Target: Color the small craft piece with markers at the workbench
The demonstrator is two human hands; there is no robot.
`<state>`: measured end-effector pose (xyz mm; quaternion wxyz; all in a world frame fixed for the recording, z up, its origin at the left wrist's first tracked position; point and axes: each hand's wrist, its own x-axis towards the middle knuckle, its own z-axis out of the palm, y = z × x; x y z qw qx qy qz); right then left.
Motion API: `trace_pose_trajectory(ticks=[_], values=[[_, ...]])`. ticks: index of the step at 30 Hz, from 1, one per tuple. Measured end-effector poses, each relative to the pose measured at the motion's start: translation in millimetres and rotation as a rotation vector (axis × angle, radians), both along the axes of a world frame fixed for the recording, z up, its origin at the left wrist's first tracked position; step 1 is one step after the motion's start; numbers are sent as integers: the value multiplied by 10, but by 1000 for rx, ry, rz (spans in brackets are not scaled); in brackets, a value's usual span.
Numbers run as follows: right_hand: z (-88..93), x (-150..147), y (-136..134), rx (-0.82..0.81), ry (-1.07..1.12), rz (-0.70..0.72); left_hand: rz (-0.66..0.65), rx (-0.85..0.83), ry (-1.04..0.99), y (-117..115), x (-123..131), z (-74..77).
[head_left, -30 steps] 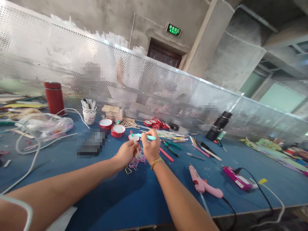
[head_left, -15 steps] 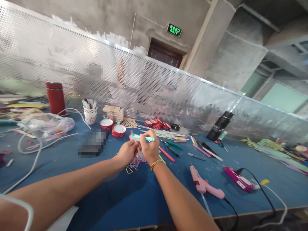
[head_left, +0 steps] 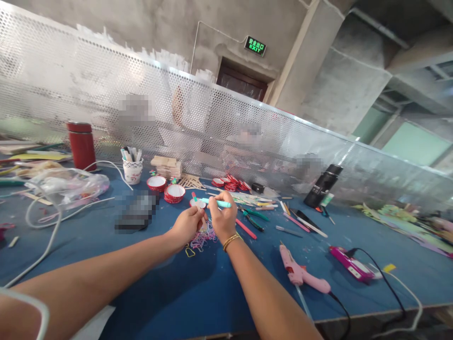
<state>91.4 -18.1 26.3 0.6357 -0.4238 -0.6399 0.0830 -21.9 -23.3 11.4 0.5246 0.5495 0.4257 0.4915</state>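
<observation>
My left hand (head_left: 188, 224) is closed, pinching a small stick (head_left: 194, 196) with red and green at its upper end. In my right hand (head_left: 223, 215) is a turquoise marker (head_left: 220, 203), its tip pointing left close to the stick; whether they touch I cannot tell. Just behind the stick lies a round red-rimmed piece with a white inside, partly hidden. Below my hands is a heap of coloured clips (head_left: 203, 237), mostly pink and purple, with a yellow one at its near side. Two more red-rimmed round pieces (head_left: 174, 192) stand beyond, to the left.
A paper cup of markers (head_left: 132, 171), a red flask (head_left: 81, 146) and a dark phone-like object (head_left: 138, 212) stand or lie left. Pliers (head_left: 252, 218), a pink glue gun (head_left: 300, 271) with cord, a magenta power strip (head_left: 351, 263) and a black bottle (head_left: 323, 185) are right. A perforated panel (head_left: 198, 123) runs behind.
My right hand has shifted slightly right with the marker, so its tip sits farther from my left fingers. My left hand keeps its pinch on the stick.
</observation>
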Motion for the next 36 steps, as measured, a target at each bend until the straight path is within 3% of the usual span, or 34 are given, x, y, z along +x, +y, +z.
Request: trace_pose_trajectory(ticks=[36], values=[[-6,-13,-8,-4,4,41,9,28,-31,-8,5,5]])
